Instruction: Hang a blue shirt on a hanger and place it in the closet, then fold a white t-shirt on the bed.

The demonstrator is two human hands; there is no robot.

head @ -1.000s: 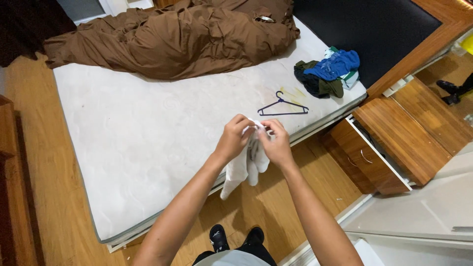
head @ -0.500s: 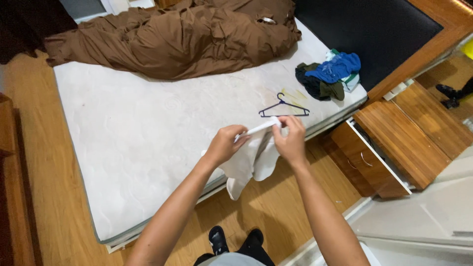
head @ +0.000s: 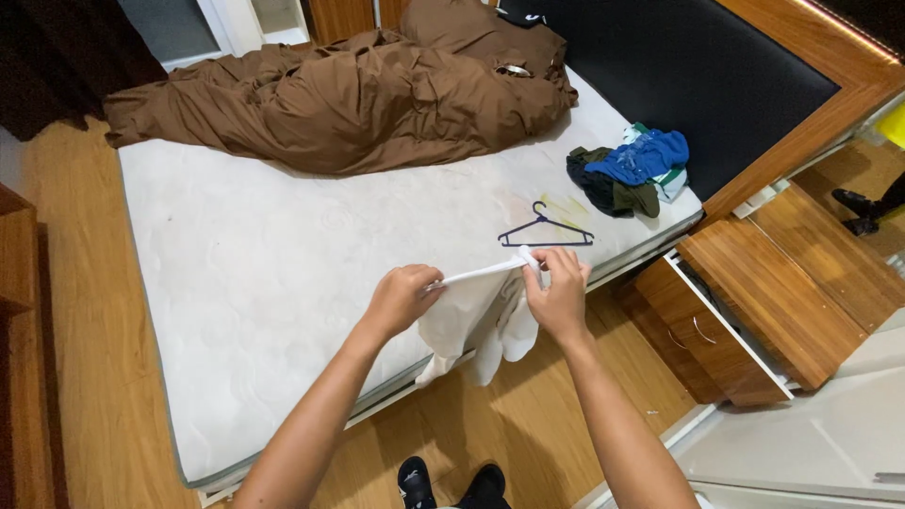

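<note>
Both my hands hold a white garment (head: 481, 316) by its top edge, stretched taut between them over the near edge of the bare white mattress (head: 273, 264). My left hand (head: 401, 297) pinches the left end, and my right hand (head: 558, 287) pinches the right end. The rest of the cloth hangs down below my hands toward the wooden floor. A dark blue plastic hanger (head: 545, 229) lies on the mattress just beyond my right hand.
A crumpled brown duvet (head: 349, 94) covers the far side of the mattress. A pile of blue, green and dark clothes (head: 632, 165) sits by the black headboard (head: 698, 66). A wooden nightstand (head: 754, 302) with an open drawer stands to the right.
My hands have drawn apart, the left moving left, spreading the white garment's top edge from a bunch into a taut line. The view has tilted slightly upward.
</note>
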